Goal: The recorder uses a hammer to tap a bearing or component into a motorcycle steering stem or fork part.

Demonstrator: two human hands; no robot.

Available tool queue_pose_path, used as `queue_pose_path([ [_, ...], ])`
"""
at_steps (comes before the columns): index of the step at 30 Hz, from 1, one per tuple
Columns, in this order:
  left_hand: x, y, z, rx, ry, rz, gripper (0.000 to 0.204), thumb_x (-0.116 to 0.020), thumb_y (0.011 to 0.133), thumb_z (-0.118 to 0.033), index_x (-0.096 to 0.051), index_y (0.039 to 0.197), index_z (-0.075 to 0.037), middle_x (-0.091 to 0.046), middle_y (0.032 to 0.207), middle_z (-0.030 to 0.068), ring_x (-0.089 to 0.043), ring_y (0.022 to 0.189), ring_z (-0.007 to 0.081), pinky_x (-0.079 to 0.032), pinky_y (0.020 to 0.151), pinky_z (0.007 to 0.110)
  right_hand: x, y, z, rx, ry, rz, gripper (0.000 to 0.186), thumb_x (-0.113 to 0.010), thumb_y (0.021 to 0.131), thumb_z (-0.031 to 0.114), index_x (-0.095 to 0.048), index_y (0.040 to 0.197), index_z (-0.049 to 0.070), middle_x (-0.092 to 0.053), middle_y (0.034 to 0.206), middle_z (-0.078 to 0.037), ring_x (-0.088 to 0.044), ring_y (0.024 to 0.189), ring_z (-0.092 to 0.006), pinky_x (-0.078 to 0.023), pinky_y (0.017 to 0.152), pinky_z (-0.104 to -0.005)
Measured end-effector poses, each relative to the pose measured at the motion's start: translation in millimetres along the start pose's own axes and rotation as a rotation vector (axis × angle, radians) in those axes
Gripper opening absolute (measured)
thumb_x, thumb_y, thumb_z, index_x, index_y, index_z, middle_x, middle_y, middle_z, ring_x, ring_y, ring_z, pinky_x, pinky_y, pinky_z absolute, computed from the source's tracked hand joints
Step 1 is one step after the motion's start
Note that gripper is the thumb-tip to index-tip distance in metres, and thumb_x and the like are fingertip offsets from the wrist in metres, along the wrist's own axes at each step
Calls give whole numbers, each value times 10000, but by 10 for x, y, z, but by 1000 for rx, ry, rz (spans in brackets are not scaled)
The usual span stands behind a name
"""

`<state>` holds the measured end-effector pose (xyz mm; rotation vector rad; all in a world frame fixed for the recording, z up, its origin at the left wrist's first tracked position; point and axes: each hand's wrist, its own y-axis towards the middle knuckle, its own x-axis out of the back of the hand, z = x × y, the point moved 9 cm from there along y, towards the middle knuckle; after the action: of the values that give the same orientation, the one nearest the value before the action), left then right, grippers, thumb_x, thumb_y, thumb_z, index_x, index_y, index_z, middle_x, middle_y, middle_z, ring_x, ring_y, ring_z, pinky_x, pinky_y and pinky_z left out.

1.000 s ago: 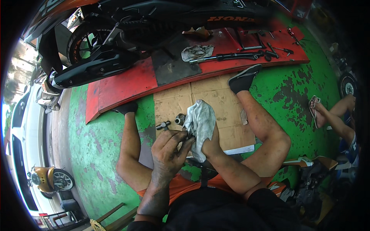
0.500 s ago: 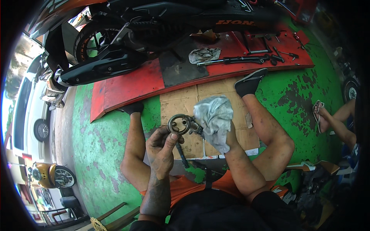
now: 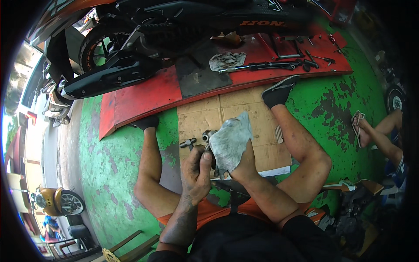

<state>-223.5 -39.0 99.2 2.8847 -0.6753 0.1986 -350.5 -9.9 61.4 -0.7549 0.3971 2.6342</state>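
Note:
My left hand (image 3: 196, 171) is closed around a greasy metal part with a ring, now turned nearly edge-on and mostly hidden by the fingers and cloth. A round metal socket end (image 3: 206, 136) shows just beyond the fingers. My right hand (image 3: 245, 168) grips a crumpled, grey-stained white rag (image 3: 232, 140), which covers the right side of the part. To the left of the socket end is a short T-shaped metal piece (image 3: 188, 143); whether it belongs to the held part I cannot tell. Both hands are above a flat cardboard sheet (image 3: 253, 102) between my legs.
A red platform (image 3: 144, 102) lies beyond the cardboard, with a black motorcycle (image 3: 118, 74) over it. On it are a fork tube (image 3: 262, 66), a dirty rag (image 3: 227, 61) and several tools. Another person's foot (image 3: 358, 126) is at the right. Motorcycle parts (image 3: 353, 205) lie at lower right.
My right hand and the rag have moved down and left onto the part. The ring, facing up before, has turned edge-on beside my left fingers. Outside, the white van has moved along.

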Motion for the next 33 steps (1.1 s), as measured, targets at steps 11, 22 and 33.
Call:
queue_pose_path([
  [11,223,48,-50,25,-214,-54,291,-545,1043,-266,-575,981,17,-560,826,23,-546,715,91,-475,642,234,-271,6,-186,-584,611,268,347,-722,899,50,-573,1208,-4,-656,1108,-77,-665,924,-132,-564,793,-270],
  [22,182,22,-133,-124,122,113,220,-583,1012,-171,-612,979,45,-601,759,35,-553,679,104,-442,617,252,-203,73,74,-4,45,173,373,-702,912,42,-563,1258,18,-651,1053,-36,-648,950,-141,-542,838,-276],
  [33,309,39,53,171,-492,-108,291,-511,1055,-301,-554,978,-24,-622,841,53,-574,643,106,-486,576,238,-302,-89,-502,-548,713,315,560,-297,1091,446,-493,1356,-7,-588,1322,-195,-647,1129,-297,-579,926,-458],
])
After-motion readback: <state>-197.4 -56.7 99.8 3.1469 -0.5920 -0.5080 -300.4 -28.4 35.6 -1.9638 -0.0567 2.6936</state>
